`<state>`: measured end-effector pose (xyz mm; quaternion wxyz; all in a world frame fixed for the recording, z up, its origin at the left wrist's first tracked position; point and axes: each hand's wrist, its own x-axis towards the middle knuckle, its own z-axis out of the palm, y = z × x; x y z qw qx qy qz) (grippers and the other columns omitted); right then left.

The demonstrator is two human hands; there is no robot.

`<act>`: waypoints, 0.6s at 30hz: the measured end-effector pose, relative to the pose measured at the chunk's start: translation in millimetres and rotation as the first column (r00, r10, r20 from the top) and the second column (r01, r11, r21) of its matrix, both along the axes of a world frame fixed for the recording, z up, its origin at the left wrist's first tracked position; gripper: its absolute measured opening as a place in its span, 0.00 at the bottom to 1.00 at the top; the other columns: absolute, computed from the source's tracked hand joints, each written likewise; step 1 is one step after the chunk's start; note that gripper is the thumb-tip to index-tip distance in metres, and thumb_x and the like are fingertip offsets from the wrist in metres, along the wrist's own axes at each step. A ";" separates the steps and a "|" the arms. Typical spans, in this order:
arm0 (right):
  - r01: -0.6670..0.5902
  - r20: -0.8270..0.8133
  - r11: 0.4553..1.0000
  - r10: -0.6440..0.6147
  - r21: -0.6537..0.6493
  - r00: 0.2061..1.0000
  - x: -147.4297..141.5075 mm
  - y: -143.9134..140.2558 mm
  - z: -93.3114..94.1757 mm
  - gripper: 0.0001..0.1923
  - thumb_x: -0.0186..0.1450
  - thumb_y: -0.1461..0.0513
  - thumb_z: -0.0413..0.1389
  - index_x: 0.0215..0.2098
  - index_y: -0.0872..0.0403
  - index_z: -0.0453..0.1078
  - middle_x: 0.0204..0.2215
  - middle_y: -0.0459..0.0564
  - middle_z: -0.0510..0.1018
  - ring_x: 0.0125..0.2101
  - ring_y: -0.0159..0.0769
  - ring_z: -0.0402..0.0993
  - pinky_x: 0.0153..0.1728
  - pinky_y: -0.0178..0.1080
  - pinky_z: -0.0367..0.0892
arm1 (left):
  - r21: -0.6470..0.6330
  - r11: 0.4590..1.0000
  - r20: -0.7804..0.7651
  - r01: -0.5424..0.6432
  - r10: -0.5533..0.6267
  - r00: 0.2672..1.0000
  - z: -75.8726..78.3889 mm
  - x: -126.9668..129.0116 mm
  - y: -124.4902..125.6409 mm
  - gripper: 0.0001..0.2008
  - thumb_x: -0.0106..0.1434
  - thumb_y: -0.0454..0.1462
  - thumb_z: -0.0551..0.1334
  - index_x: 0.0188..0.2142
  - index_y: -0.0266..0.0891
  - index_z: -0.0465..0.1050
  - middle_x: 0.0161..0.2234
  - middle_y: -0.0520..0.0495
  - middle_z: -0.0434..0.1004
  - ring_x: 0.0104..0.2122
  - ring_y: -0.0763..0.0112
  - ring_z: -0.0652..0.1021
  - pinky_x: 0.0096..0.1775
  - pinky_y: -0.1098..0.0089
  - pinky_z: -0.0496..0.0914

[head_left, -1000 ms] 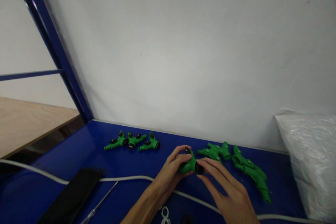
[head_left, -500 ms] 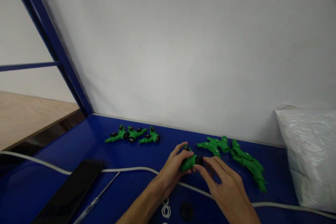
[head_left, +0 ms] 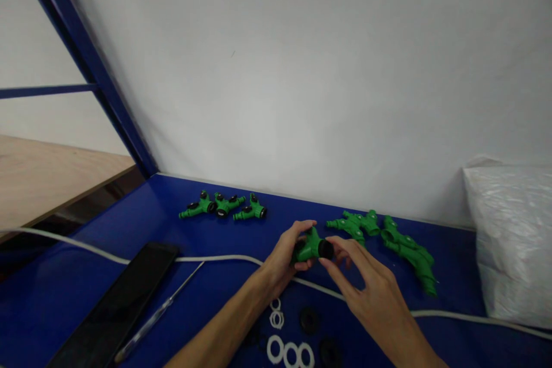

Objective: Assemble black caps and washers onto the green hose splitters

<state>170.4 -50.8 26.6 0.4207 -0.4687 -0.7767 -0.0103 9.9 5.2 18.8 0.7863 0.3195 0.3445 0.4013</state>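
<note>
A green Y-shaped hose splitter (head_left: 307, 246) is held above the blue table, gripped from its left side by my left hand (head_left: 280, 261). On its right end sits a black collar (head_left: 326, 249). My right hand (head_left: 371, 282) has its thumb and index finger on that collar, with the other fingers curled behind. My left fingers hide part of the splitter's branches. Below the hands lie several white rings (head_left: 275, 349) and dark round rings (head_left: 307, 320), partly cut off by the lower frame edge.
Three green splitters with black parts (head_left: 222, 205) stand at the back left. Several plain green splitter bodies (head_left: 407, 250) lie at the back right. A white cable (head_left: 241, 257) crosses the table, passing a black phone-like slab (head_left: 125, 299) and a screwdriver (head_left: 161, 309). A plastic bag (head_left: 513, 241) stands far right.
The splitter has turned in my left hand, showing more of its fork. My right fingers stay at the black collar. The view has tipped down, revealing more rings at the bottom.
</note>
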 end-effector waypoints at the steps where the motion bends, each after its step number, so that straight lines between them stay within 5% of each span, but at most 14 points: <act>1: 0.016 0.001 1.000 -0.016 0.000 1.000 0.4 -0.3 -0.6 0.10 0.72 0.56 0.56 0.49 0.51 0.69 0.32 0.47 0.77 0.29 0.33 0.77 0.33 0.34 0.76 | 0.004 1.000 -0.019 -0.002 0.002 1.000 1.1 -0.3 -0.6 0.28 0.59 0.51 0.64 0.53 0.36 0.73 0.29 0.52 0.68 0.22 0.80 0.67 0.22 0.78 0.52; 4: 0.048 0.016 0.999 -0.048 -0.022 0.999 2.2 -1.9 -0.9 0.15 0.71 0.54 0.58 0.52 0.52 0.68 0.32 0.47 0.75 0.29 0.35 0.76 0.33 0.36 0.76 | 0.020 1.000 -0.071 -0.010 0.011 0.997 4.9 -0.6 -2.4 0.28 0.58 0.50 0.65 0.53 0.38 0.74 0.30 0.51 0.70 0.23 0.79 0.67 0.23 0.78 0.53; 7: 0.016 0.052 0.998 -0.012 -0.069 0.999 3.0 -3.7 0.1 0.22 0.71 0.56 0.57 0.62 0.50 0.64 0.42 0.52 0.76 0.38 0.37 0.78 0.41 0.39 0.77 | 0.029 0.999 -0.094 -0.019 0.022 0.995 6.9 -0.2 -3.2 0.27 0.58 0.50 0.64 0.53 0.38 0.74 0.31 0.50 0.71 0.24 0.78 0.68 0.23 0.78 0.54; 11: -0.033 0.085 0.995 0.041 -0.094 0.996 1.8 -4.0 -0.1 0.19 0.72 0.61 0.55 0.61 0.48 0.66 0.50 0.55 0.75 0.48 0.39 0.78 0.48 0.40 0.76 | 0.047 0.999 -0.102 -0.015 0.020 0.995 5.2 0.7 -2.7 0.25 0.59 0.50 0.64 0.51 0.38 0.74 0.29 0.52 0.69 0.23 0.79 0.67 0.22 0.77 0.54; 18: -0.041 0.036 0.996 0.044 -0.077 0.998 0.8 -1.3 -3.2 0.12 0.73 0.61 0.55 0.54 0.50 0.69 0.42 0.52 0.79 0.38 0.37 0.81 0.40 0.37 0.78 | 0.069 0.997 -0.125 0.024 -0.015 0.992 1.5 2.2 -2.0 0.23 0.61 0.48 0.63 0.51 0.38 0.73 0.29 0.53 0.67 0.22 0.79 0.67 0.22 0.77 0.53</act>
